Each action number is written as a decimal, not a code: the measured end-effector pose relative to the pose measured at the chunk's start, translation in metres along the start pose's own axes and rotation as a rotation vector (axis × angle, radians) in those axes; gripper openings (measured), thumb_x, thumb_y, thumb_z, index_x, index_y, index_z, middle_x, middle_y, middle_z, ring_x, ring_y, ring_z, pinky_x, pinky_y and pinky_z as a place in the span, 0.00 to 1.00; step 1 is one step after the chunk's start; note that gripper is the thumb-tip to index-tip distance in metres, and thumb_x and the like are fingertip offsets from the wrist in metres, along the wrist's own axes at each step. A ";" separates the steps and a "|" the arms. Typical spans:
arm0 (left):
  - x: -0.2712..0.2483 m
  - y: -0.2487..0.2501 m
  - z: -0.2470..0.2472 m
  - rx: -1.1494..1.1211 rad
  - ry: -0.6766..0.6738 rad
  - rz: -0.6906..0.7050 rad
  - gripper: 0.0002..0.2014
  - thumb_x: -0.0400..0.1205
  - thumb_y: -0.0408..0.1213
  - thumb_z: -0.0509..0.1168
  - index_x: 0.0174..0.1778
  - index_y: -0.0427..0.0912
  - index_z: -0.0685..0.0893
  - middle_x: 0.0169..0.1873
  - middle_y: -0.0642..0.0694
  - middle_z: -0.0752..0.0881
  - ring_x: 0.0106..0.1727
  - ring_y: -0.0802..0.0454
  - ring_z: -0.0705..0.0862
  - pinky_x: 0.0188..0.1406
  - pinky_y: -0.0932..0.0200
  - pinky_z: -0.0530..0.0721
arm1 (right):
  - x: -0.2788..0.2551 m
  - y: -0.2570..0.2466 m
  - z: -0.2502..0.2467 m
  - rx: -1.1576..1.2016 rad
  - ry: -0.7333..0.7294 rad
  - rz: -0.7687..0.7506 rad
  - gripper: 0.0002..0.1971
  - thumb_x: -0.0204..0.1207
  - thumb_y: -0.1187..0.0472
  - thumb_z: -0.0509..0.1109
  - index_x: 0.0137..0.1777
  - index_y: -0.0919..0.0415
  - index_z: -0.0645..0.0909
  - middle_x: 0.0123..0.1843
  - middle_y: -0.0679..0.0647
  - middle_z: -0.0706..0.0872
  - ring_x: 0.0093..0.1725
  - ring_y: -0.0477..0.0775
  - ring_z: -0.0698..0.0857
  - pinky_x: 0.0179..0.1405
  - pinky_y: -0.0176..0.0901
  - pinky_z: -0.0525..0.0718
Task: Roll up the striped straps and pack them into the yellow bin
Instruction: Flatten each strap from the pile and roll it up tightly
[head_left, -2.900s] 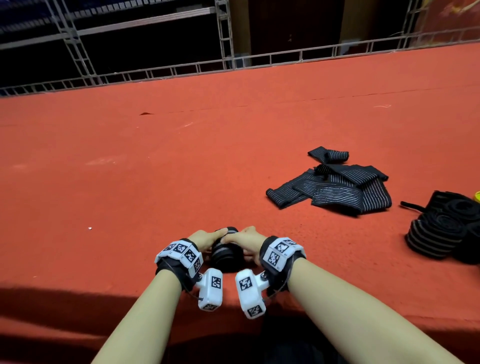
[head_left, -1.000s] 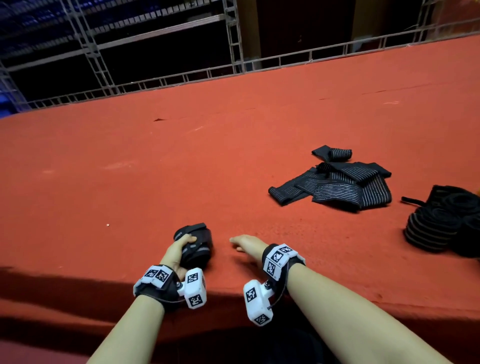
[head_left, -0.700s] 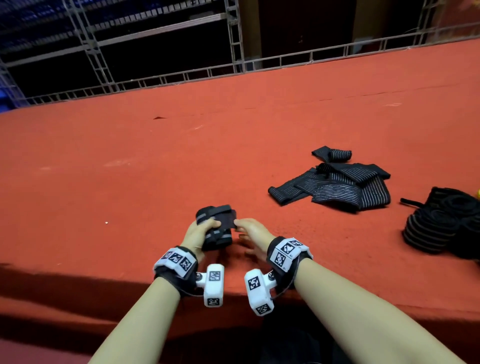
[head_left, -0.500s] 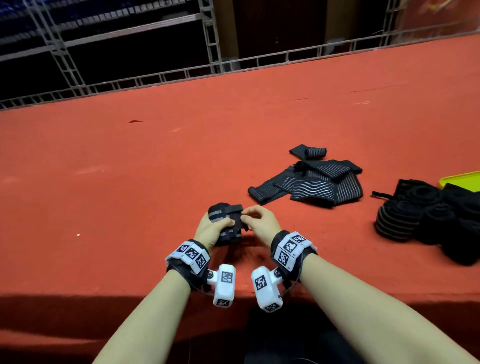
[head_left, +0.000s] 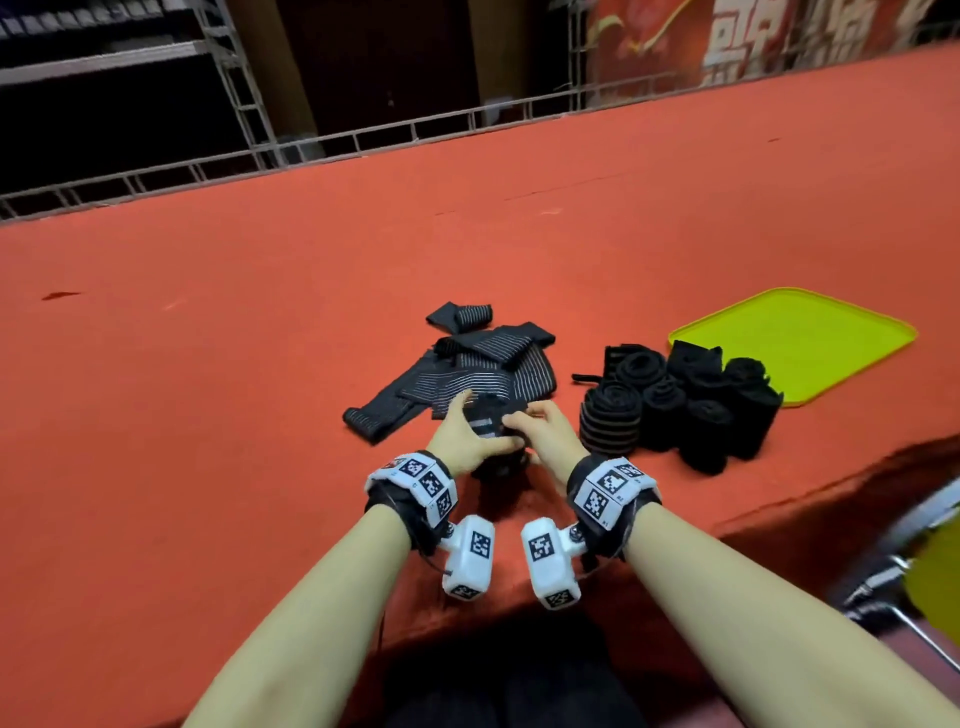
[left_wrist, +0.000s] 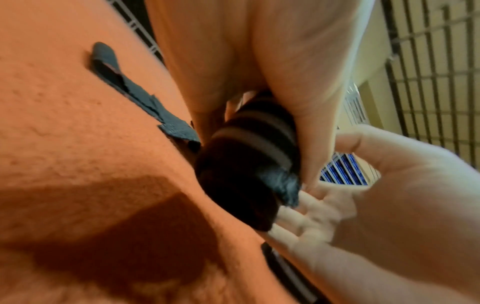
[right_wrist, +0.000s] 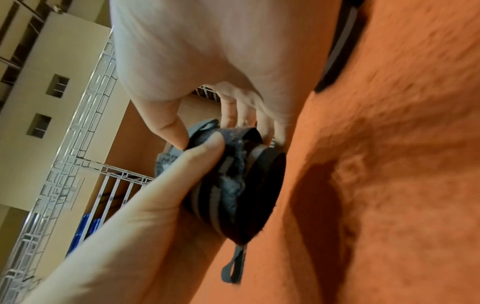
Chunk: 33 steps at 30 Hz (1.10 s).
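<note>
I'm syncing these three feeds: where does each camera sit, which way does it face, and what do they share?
Head: worn on the head, looking forward and down at the red table; both forearms, left hand, right hand.
Left wrist: looks along the left palm; the right hand shows opposite.
Right wrist: looks along the right fingers; the left thumb shows.
Shared: the rolled strap in both hands' grip.

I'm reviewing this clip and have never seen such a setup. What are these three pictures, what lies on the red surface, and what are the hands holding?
No machine: a person wears cameras on the head and both wrists. The head view looks down on a red table. The left hand and right hand grip one rolled striped strap; each wrist view shows it close up. Behind lie unrolled striped straps. Finished rolls stand beside a yellow bin, some overlapping its near edge.
</note>
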<state>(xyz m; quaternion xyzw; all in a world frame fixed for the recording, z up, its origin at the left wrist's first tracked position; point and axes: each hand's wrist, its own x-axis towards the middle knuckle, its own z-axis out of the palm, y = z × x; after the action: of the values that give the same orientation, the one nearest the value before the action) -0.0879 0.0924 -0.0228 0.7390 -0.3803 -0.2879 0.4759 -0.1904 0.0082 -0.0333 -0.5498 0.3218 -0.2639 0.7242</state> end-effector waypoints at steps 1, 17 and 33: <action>0.001 0.001 0.006 0.080 0.008 0.019 0.51 0.66 0.35 0.81 0.81 0.43 0.56 0.58 0.44 0.81 0.58 0.51 0.82 0.62 0.56 0.78 | 0.000 0.001 -0.007 -0.012 0.000 -0.002 0.10 0.76 0.67 0.69 0.51 0.60 0.71 0.42 0.55 0.81 0.34 0.47 0.80 0.24 0.30 0.76; 0.026 0.015 0.006 0.343 -0.043 0.186 0.25 0.62 0.41 0.81 0.53 0.55 0.79 0.48 0.51 0.86 0.50 0.51 0.85 0.54 0.55 0.83 | 0.014 0.001 -0.022 0.301 -0.083 0.010 0.07 0.78 0.71 0.64 0.46 0.60 0.79 0.40 0.55 0.84 0.36 0.47 0.85 0.30 0.35 0.80; 0.101 0.058 0.039 0.544 0.079 0.367 0.28 0.68 0.40 0.78 0.62 0.42 0.77 0.59 0.44 0.80 0.60 0.49 0.78 0.62 0.61 0.74 | 0.046 0.031 -0.035 0.449 -0.085 0.481 0.13 0.84 0.73 0.48 0.50 0.68 0.76 0.44 0.62 0.81 0.42 0.57 0.83 0.39 0.50 0.89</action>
<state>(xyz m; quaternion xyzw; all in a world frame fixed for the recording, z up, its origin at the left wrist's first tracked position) -0.0806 -0.0258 0.0089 0.7686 -0.5513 -0.0564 0.3194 -0.1859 -0.0400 -0.0778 -0.2951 0.3456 -0.1266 0.8817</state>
